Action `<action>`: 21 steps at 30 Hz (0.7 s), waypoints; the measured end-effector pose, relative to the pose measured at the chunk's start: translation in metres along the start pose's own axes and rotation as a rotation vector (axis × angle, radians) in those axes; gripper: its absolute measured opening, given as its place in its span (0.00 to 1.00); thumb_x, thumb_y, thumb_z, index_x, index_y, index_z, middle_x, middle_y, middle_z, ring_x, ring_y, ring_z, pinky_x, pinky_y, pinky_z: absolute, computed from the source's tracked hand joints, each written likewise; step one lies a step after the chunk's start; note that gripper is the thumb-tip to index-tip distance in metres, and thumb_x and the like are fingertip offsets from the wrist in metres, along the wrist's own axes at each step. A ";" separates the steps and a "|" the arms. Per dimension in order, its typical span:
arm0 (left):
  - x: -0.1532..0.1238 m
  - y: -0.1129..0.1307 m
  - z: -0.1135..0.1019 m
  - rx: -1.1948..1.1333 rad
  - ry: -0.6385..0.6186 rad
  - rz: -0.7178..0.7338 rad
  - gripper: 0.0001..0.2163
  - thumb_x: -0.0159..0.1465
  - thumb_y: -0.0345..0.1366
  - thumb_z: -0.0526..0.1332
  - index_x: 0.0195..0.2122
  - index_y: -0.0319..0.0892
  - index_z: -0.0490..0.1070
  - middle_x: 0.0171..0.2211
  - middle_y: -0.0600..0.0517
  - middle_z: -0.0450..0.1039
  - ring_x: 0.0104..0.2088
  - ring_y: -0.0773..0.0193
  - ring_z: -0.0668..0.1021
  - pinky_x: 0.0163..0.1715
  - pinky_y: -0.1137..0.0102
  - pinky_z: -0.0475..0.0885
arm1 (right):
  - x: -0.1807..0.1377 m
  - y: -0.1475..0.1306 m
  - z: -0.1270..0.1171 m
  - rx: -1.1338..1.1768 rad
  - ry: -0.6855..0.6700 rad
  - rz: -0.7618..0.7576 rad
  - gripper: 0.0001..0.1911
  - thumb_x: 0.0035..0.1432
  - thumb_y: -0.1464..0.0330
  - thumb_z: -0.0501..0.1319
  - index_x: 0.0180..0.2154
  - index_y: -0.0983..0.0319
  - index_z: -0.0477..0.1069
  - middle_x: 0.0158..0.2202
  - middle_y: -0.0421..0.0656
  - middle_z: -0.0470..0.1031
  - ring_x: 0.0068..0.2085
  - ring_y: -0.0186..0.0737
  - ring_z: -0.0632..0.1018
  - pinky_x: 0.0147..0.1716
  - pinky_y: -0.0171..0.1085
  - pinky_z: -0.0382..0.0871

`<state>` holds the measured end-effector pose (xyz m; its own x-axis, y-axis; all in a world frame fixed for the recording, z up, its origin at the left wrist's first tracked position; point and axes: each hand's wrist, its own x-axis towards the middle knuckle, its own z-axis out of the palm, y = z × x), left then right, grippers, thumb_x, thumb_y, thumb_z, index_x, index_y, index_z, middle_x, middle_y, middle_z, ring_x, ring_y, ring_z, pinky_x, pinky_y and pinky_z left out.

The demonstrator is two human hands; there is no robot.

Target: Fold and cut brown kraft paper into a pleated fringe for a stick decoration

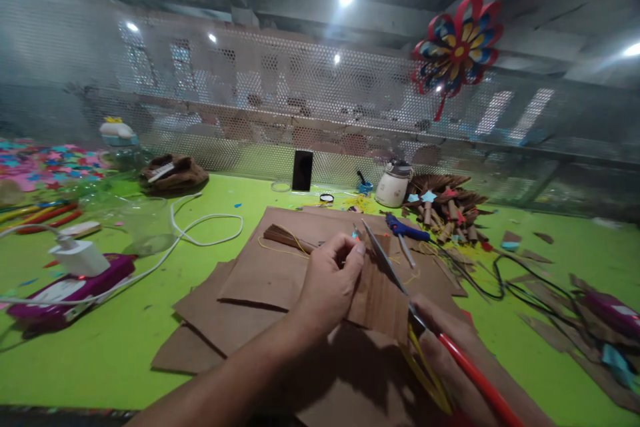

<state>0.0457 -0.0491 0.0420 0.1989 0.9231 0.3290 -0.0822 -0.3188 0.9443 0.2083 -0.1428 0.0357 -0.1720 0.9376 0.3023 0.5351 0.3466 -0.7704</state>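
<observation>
My left hand [327, 280] pinches a piece of creased brown paper [380, 310] between thumb and fingers, above the brown sheets [270, 273]. A small blue and red bit shows at its fingertips, too small to name. My right hand [445, 347] grips scissors [387, 257] with red and yellow at the handles. Their blades point up and away, along the right side of the paper; whether they touch it I cannot tell. A folded brown paper bundle [285, 237] with yellow string lies beyond my left hand.
A blue glue gun [407, 228] lies behind the scissors, its black cord running right. Paper bundles with stars [450, 210] and a white kettle-like pot [393, 183] stand at the back. A dark phone [302, 171] leans upright. At left is a purple power strip [73, 293] with a white cable.
</observation>
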 end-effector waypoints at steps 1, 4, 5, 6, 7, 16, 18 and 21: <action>0.000 0.000 0.000 -0.001 0.000 -0.001 0.10 0.61 0.39 0.56 0.25 0.40 0.64 0.23 0.56 0.61 0.26 0.69 0.63 0.28 0.74 0.60 | 0.000 -0.001 0.000 0.016 -0.013 -0.001 0.20 0.63 0.53 0.50 0.42 0.59 0.71 0.31 0.44 0.73 0.33 0.40 0.74 0.33 0.33 0.69; -0.001 0.000 0.000 -0.013 0.001 -0.007 0.10 0.61 0.40 0.56 0.25 0.40 0.64 0.23 0.57 0.61 0.26 0.69 0.63 0.28 0.74 0.60 | 0.001 -0.002 0.002 0.037 -0.011 0.014 0.20 0.62 0.52 0.50 0.40 0.58 0.72 0.31 0.43 0.74 0.32 0.40 0.75 0.32 0.32 0.69; -0.001 0.000 0.000 -0.017 0.002 -0.010 0.10 0.61 0.40 0.56 0.25 0.40 0.64 0.23 0.57 0.61 0.26 0.69 0.63 0.28 0.74 0.60 | 0.001 -0.002 0.002 0.030 0.002 0.020 0.20 0.62 0.52 0.51 0.40 0.58 0.72 0.31 0.43 0.74 0.33 0.40 0.75 0.32 0.32 0.70; 0.000 0.000 0.000 -0.019 0.000 -0.014 0.10 0.61 0.40 0.56 0.25 0.40 0.64 0.24 0.57 0.61 0.26 0.69 0.63 0.28 0.74 0.60 | 0.001 -0.002 0.003 0.020 0.011 0.024 0.19 0.61 0.53 0.51 0.40 0.58 0.73 0.31 0.43 0.74 0.33 0.41 0.75 0.32 0.32 0.70; 0.000 0.000 0.000 -0.023 -0.001 -0.018 0.10 0.61 0.40 0.56 0.25 0.40 0.64 0.23 0.57 0.61 0.26 0.69 0.63 0.28 0.74 0.60 | 0.001 -0.002 0.003 0.011 0.019 0.026 0.19 0.61 0.53 0.51 0.40 0.58 0.73 0.31 0.44 0.75 0.33 0.41 0.75 0.32 0.33 0.70; -0.001 0.003 0.000 -0.100 -0.015 -0.078 0.11 0.60 0.40 0.56 0.25 0.40 0.63 0.23 0.57 0.59 0.25 0.70 0.61 0.26 0.74 0.58 | 0.002 -0.003 0.007 -0.039 0.048 0.037 0.23 0.62 0.51 0.48 0.38 0.58 0.72 0.24 0.41 0.69 0.28 0.39 0.73 0.30 0.32 0.69; -0.002 0.003 -0.001 -0.122 -0.016 -0.086 0.11 0.60 0.40 0.57 0.25 0.40 0.63 0.22 0.57 0.59 0.25 0.71 0.61 0.26 0.74 0.57 | 0.002 -0.003 0.007 -0.057 0.052 0.044 0.23 0.62 0.50 0.47 0.38 0.59 0.72 0.23 0.41 0.68 0.27 0.39 0.71 0.30 0.33 0.69; -0.001 0.003 -0.001 -0.142 -0.020 -0.092 0.11 0.59 0.40 0.57 0.25 0.39 0.63 0.22 0.57 0.59 0.25 0.71 0.61 0.25 0.74 0.57 | 0.003 -0.002 0.007 -0.093 0.032 0.034 0.23 0.62 0.51 0.48 0.39 0.59 0.72 0.23 0.40 0.66 0.26 0.37 0.70 0.29 0.33 0.68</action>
<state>0.0447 -0.0508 0.0443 0.2310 0.9423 0.2425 -0.1997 -0.1980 0.9596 0.2011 -0.1408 0.0346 -0.1267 0.9470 0.2953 0.6147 0.3086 -0.7259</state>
